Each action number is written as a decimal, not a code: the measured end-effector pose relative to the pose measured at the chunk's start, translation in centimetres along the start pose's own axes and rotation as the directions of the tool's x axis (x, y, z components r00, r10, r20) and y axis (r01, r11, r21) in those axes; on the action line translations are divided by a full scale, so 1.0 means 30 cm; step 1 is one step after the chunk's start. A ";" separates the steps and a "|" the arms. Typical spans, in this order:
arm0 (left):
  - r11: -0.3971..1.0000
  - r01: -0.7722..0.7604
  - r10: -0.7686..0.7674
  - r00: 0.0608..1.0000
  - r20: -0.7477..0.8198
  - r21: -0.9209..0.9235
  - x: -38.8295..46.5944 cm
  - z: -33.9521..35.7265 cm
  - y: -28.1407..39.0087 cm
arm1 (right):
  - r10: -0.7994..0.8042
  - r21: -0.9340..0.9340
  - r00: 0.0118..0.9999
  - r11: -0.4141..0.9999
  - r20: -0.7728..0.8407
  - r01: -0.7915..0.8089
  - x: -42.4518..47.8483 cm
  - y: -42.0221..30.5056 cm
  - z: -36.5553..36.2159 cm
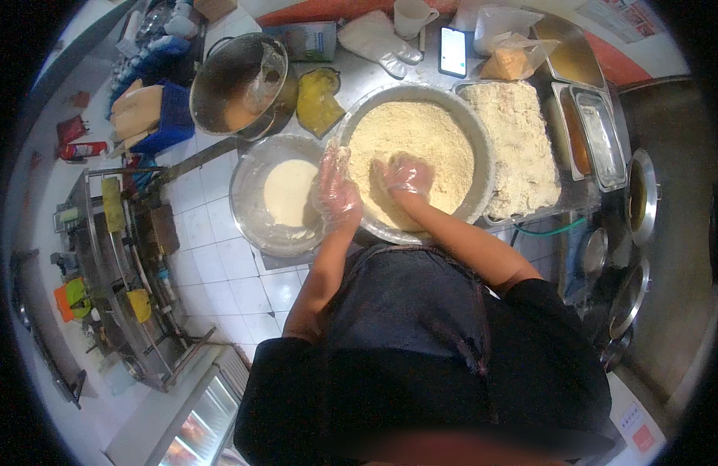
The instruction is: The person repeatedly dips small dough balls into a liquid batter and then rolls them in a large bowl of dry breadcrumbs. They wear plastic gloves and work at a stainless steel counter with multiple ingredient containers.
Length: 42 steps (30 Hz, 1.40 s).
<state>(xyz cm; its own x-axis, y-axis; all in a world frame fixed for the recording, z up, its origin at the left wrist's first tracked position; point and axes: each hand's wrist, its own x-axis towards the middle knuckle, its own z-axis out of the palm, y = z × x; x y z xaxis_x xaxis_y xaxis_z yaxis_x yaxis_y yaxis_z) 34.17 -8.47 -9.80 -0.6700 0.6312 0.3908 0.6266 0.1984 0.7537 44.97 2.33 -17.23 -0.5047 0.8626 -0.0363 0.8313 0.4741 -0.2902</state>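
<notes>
A large round metal bowl (488, 169) of pale, crumbly flour-like breading stands before me. My right hand (410, 175), in a clear plastic glove, presses into the breading; its fingertips are partly buried, so whether it grips anything is hidden. My left hand (338, 189), gloved too and dusted with crumbs, is upright at the bowl's left rim, with its fingers extended and nothing visible in it. Left of it is a second metal bowl (248, 204) with creamy white batter (290, 192). On the right, a tray (513, 220) bears a heap of breaded pieces (513, 151).
Behind the bowls are a deep pot (210, 108), a yellow cloth (318, 102), plastic gloves (373, 41), a white mug (411, 18) and a phone (452, 52). Metal containers (600, 137) line the right side, beside round pans (643, 195). A metal rack (123, 244) stands at left.
</notes>
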 end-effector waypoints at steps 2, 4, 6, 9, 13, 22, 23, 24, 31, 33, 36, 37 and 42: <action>1.000 0.000 0.000 1.000 -0.011 -0.012 0.002 -0.016 0.016 | -0.011 -0.086 0.990 0.996 -0.138 -0.001 -0.024 -0.082 -0.035; 0.999 0.004 -0.005 1.000 -0.016 -0.032 0.003 -0.018 0.032 | -0.016 -0.123 0.986 0.992 -0.165 -0.004 -0.021 -0.106 -0.046; 0.999 0.016 -0.016 1.000 -0.012 -0.048 0.008 -0.018 0.043 | -0.008 -0.100 0.997 0.995 -0.076 0.000 -0.002 -0.096 -0.009; 0.985 -0.050 0.037 0.996 -0.079 -0.168 0.024 -0.008 0.058 | 0.076 -0.128 0.992 0.990 0.106 -0.062 0.021 -0.091 0.043; 0.993 -0.043 0.037 0.998 -0.056 -0.110 0.027 -0.021 0.054 | 0.104 -0.007 0.990 0.995 0.095 -0.104 0.020 -0.050 0.042; 0.988 0.059 -0.075 0.992 -0.102 -0.144 -0.041 -0.023 -0.038 | 0.171 0.625 0.909 0.677 0.381 -0.389 0.037 0.113 -0.197; 0.974 0.120 -0.138 0.987 -0.085 -0.192 -0.043 -0.025 -0.039 | 0.149 0.730 0.900 0.538 0.409 -0.421 0.026 0.125 -0.240; 0.954 0.177 -0.196 0.979 -0.061 -0.241 -0.040 -0.026 -0.032 | 0.128 0.810 0.893 0.381 0.431 -0.446 0.022 0.139 -0.279; 0.987 0.052 -0.059 0.997 -0.045 -0.152 -0.023 -0.026 0.005 | 0.195 0.720 0.789 0.327 0.583 -0.613 0.059 0.286 -0.256; 0.992 0.051 -0.050 0.999 0.011 -0.113 -0.012 -0.039 0.036 | 0.192 0.704 0.895 0.560 0.403 -0.438 0.062 0.370 -0.096; 0.992 0.061 -0.056 0.997 0.050 -0.107 -0.019 -0.052 0.053 | 0.285 0.319 0.941 0.888 0.183 -0.331 0.049 0.261 -0.097; 0.993 0.042 -0.038 0.999 0.029 -0.114 -0.024 -0.044 0.048 | 0.263 0.365 0.950 0.879 0.169 -0.308 0.039 0.263 -0.095; 0.989 0.018 -0.014 0.999 0.029 -0.144 -0.032 -0.022 0.060 | 0.186 0.600 0.954 0.744 0.235 -0.293 0.054 0.317 -0.080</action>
<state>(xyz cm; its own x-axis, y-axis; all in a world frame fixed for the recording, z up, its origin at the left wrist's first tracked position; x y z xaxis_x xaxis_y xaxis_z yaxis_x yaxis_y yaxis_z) 35.67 -9.21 -8.48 -0.6668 0.6499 0.3648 0.5508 0.0999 0.8287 52.60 8.67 -17.74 -0.3814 0.8697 -0.3134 0.6269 -0.0058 -0.7791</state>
